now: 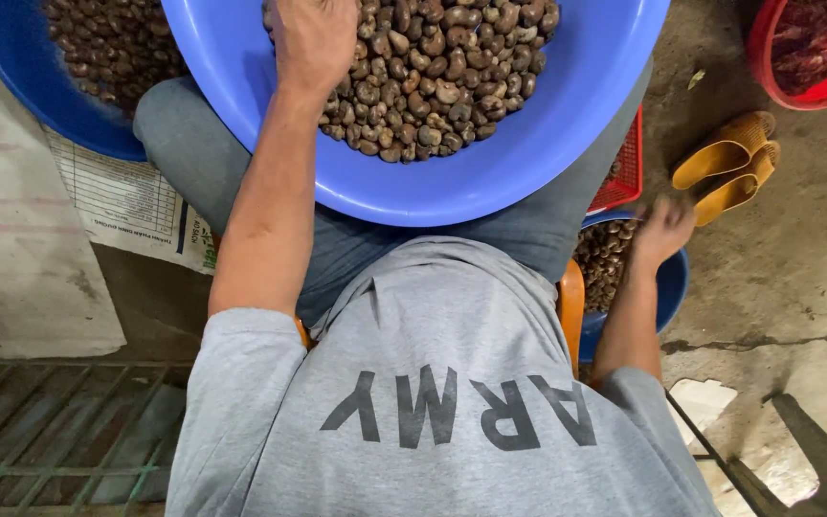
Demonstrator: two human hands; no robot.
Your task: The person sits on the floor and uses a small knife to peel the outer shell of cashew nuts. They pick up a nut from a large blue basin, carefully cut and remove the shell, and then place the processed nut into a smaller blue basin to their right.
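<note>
The left hand is resting in the nuts, its fingers running off the top edge, so I cannot tell whether they are clenched or released. The right hand is blurring over a low blue bowl of more nuts; its grip is unreadable too. The nuts are lying around the left fingers, brown, kidney-shaped and matt, inside a smooth round plastic basin on the lap.

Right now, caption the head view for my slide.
Left hand in the blue basin of brown nuts; right hand over a smaller bowl.
</note>
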